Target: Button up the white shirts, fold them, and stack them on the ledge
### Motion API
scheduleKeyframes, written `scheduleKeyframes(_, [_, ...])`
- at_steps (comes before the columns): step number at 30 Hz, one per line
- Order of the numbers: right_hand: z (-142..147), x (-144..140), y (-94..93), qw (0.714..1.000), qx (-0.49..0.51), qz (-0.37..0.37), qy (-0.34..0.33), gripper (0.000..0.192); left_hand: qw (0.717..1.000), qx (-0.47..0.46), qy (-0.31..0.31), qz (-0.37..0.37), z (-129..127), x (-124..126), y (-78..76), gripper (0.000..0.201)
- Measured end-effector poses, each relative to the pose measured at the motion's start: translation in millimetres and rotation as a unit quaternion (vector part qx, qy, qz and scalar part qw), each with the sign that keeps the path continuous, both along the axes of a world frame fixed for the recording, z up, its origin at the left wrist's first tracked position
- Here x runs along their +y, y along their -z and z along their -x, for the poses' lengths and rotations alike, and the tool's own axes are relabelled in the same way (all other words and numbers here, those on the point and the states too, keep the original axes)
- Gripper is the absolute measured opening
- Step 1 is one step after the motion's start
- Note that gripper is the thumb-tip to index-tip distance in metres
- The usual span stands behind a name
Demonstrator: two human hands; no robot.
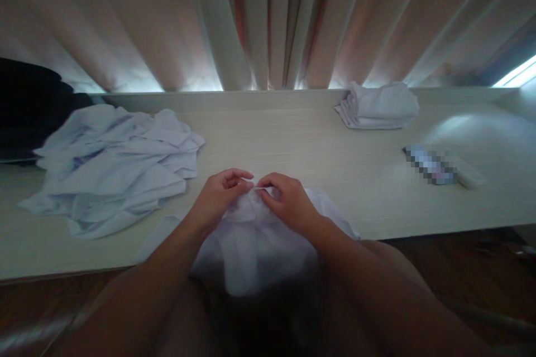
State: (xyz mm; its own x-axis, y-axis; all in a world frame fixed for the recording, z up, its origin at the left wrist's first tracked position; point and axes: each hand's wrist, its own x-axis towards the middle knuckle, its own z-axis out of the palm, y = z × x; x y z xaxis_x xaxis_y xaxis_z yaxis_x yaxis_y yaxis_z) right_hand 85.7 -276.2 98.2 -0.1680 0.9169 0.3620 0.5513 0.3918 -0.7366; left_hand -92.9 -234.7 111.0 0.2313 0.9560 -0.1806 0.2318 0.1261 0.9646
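A thin white shirt (268, 245) lies bunched at the table's front edge and hangs down over it toward my lap. My left hand (226, 189) pinches the fabric at its top between thumb and fingers. Close beside it, my right hand (282, 192) grips the same upper edge, thumb and forefinger pressed together. The two sets of fingertips almost meet. Whatever small detail sits between them is too blurred to make out. Part of the cloth spreads out on the tabletop under both forearms.
A loose heap of white cloth (125, 167) lies on the left of the pale table (272, 134), against a black item (29, 106). Folded white clothes (381, 106) rest at the back right. A phone-like object (431, 164), pixelated, lies nearer. Curtains (268, 22) hang behind.
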Motion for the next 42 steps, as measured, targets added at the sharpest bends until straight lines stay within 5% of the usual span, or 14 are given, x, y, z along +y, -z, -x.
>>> scheduleKeyframes(17, [0, -1, 3.8, 0.999, 0.022, -0.028, 0.037, 0.007, 0.999, -0.041, -0.019, -0.03, -2, -5, 3.6, 0.02])
scheduleKeyframes(28, [-4, -2, 2.0, 0.999, 0.014, -0.022, 0.037, 0.008, 0.981, -0.057, 0.083, -0.168, 3, 3, 13.0, 0.025])
scheduleKeyframes(42, [-13, 2, -0.9, 0.998, -0.053, -0.029, -0.014, 0.011, 0.991, -0.09, 0.078, -0.066, 1, 1, 16.7, 0.035])
